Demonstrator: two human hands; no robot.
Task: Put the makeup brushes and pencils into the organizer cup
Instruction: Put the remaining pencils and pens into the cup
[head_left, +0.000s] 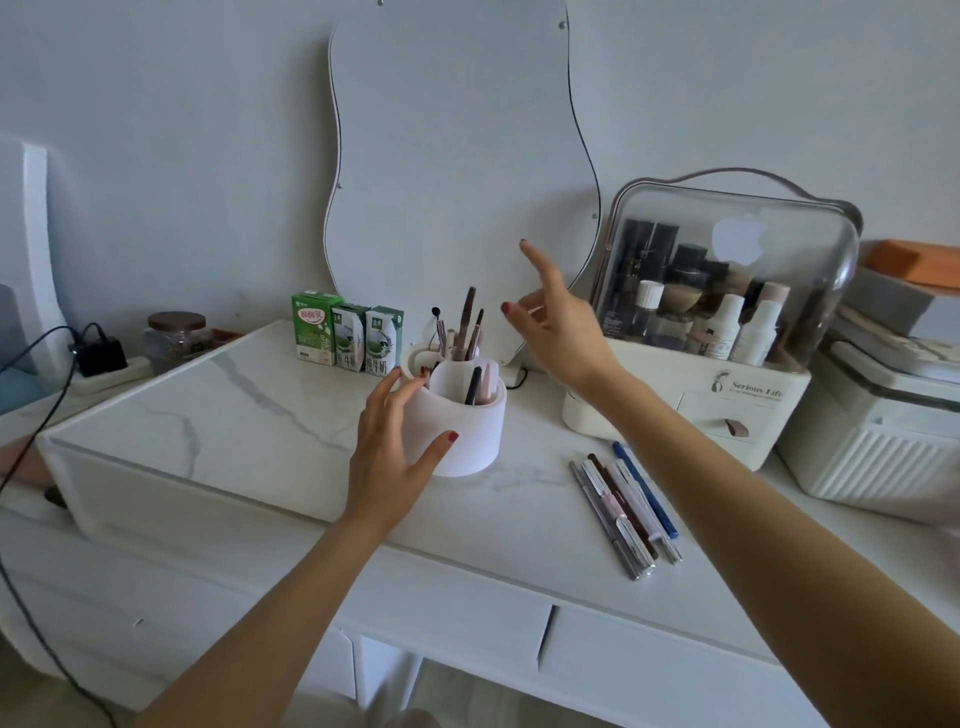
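Fingers (410, 387) touch organizer cup (465, 431) (right hand (558, 322) empty).

On the cream cosmetics case (691, 395) to my right I read "Serious Life" in dark script, with a smaller line beneath too fine to read. Its clear lid (737, 244) bears a white apple logo. The three green milk cartons (347, 336) carry Chinese characters I cannot make out.
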